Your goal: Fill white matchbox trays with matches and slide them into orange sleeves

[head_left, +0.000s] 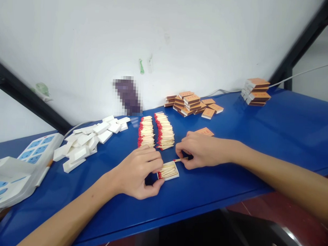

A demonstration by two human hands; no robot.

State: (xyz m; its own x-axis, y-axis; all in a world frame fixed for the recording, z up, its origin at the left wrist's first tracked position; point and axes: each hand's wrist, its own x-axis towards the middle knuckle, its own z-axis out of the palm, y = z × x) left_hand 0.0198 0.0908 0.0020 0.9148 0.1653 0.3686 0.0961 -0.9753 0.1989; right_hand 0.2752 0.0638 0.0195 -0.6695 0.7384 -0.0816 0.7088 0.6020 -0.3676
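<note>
A small white matchbox tray (175,176) lies on the blue table, with several red-tipped matches (167,171) inside. My left hand (141,171) is closed on the tray's left end, thumb at the near side and fingers at the far side. Just right of the tray, my right hand (197,150) pinches a single match (181,159), its red head pointing left toward the tray's rim. Beyond my hands lie two long heaps of matches, a left heap (146,131) and a right heap (165,132). An orange matchbox sleeve (205,131) is partly hidden behind my right hand.
White empty trays (89,138) are piled at the left, beside a white power strip (37,150). Orange matchboxes (190,102) are heaped by the wall, and more matchboxes (256,91) are stacked at far right. A pixelated dark object (128,96) leans on the wall.
</note>
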